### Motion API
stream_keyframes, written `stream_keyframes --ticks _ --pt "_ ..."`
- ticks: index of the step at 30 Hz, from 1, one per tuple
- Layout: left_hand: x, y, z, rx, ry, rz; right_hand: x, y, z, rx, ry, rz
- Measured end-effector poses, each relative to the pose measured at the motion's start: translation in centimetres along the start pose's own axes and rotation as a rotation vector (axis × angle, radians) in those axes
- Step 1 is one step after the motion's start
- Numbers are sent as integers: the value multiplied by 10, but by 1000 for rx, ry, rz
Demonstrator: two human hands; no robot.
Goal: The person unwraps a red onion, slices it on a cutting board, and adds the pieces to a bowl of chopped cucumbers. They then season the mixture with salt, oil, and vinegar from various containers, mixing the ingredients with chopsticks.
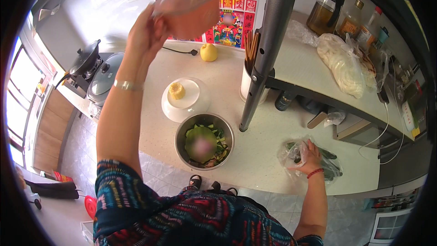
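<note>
My left hand (146, 32) is raised high at the upper left, its fingers gripping a semi-transparent orange plastic container (191, 15), blurred by motion. On the right of the counter, my right hand (310, 160) grasps the gathered part of a clear plastic bag (286, 157). Dark green vegetables (329, 172), which look like cucumbers, lie inside that bag. Between my arms stands a stainless steel bowl (178, 150) of cut green vegetables (222, 136); the middle of its contents is blurred. Behind it an upturned white bowl (199, 104) carries a piece of corn cob (177, 91).
A yellow apple (209, 52) and a black plug (194, 52) lie near the wall. Chopsticks (251, 49) stand in a white holder beside a grey metal post (264, 54). The raised shelf (290, 61) bears a pitcher (324, 12) and bottles. Lidded pans (106, 75) are at left.
</note>
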State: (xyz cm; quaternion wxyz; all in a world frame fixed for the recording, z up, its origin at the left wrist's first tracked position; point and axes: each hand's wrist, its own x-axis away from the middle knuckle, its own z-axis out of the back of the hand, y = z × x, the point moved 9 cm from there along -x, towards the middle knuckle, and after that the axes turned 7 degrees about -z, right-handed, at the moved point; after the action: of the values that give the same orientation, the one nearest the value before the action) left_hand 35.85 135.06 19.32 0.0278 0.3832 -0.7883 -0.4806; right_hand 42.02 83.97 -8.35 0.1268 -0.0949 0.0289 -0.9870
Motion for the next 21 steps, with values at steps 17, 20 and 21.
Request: stream_keyframes --ticks 17,20,21 --pt "214 -63 150 -27 -286 359 113 -172 133 -803 227 345" --pt "227 -72 165 0 -354 420 110 -232 141 -893 274 428" --pt "231 -71 169 -47 -333 403 106 -250 142 -902 283 441"
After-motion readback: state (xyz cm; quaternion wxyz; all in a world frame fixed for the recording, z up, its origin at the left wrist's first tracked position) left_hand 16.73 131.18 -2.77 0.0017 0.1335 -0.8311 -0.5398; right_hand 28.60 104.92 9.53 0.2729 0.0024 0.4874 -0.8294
